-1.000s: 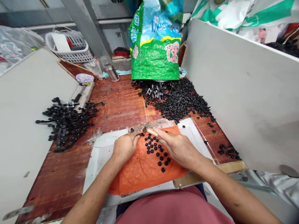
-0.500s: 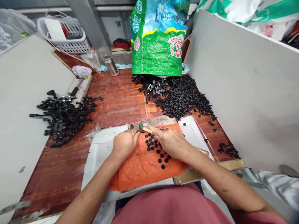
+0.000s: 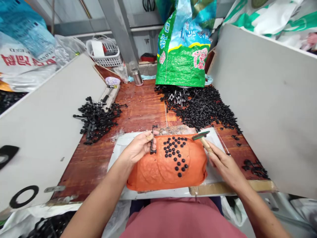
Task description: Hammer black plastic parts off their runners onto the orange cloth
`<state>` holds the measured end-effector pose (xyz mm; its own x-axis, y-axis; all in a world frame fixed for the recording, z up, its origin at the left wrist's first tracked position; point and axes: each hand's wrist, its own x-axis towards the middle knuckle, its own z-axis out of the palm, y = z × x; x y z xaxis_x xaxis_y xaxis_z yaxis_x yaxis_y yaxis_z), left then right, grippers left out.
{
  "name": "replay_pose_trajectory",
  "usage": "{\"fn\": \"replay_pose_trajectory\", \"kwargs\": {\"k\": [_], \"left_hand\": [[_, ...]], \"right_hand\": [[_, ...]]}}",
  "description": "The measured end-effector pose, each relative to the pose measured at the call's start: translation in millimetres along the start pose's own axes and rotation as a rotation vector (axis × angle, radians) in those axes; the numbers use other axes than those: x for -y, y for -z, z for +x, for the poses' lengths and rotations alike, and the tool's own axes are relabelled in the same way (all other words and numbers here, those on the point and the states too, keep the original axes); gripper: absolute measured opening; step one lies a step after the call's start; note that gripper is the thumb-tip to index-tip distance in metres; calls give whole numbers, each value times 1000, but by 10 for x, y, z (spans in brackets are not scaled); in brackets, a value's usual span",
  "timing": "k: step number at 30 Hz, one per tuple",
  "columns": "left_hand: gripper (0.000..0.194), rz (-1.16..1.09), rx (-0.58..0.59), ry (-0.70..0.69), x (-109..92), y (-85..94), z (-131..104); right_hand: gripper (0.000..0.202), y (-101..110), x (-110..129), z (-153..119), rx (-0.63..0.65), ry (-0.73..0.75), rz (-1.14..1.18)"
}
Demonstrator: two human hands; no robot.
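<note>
My left hand (image 3: 140, 145) is closed around a thin black bar with knobbed ends (image 3: 152, 150), held upright over the left part of an orange cloth pad (image 3: 158, 177). In my right hand (image 3: 224, 162) is a small hammer (image 3: 204, 141) with a pale wooden handle and a dark green head. Its head hovers at the pad's upper right corner. Several small round black caps (image 3: 173, 144) lie scattered on the middle and right of the pad. Under the pad shows a mottled stone slab (image 3: 175, 129).
Left on the wooden table (image 3: 138, 102) lies a heap of black knobbed bars (image 3: 99, 122). A big pile of small black parts (image 3: 205, 107) spreads before a green sack (image 3: 182, 71). Grey panels (image 3: 267, 99) wall both sides. A steel bottle (image 3: 137, 77) and white basket (image 3: 107, 59) stand behind.
My hands have moved apart: the right one, with the hammer, went right, and the left one now holds the black bar upright. The camera view has swung left.
</note>
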<state>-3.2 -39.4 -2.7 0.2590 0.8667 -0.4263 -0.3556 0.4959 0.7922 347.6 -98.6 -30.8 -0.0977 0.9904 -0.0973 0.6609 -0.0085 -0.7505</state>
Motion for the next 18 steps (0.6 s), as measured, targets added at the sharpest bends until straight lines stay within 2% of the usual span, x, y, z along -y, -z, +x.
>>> {"fn": "replay_pose_trajectory", "kwargs": {"k": [4,7,9,11,13,15,18], "left_hand": [[18,-144,-69,29,84,-72,79],[10,-181,-128,33,125,-142,88],[6,-189,-166,6,157,-210,48],[5,-193,-185,-20,195,-304,-22],[9,-200,-177,-37,241,-416,-104],[15,-210,-140,-41,294,-523,-180],[19,-225,-103,-58,369,-617,-262]], "right_hand": [[62,49,-317,-189,-25,-72,55],[59,40,-327,-257,-80,-84,108],[49,6,-153,-271,-110,-27,136],[32,-48,150,-241,-67,43,177],[21,-123,502,-155,-3,96,229],[15,-220,800,-30,81,211,293],[12,-386,1011,135,196,332,397]]}}
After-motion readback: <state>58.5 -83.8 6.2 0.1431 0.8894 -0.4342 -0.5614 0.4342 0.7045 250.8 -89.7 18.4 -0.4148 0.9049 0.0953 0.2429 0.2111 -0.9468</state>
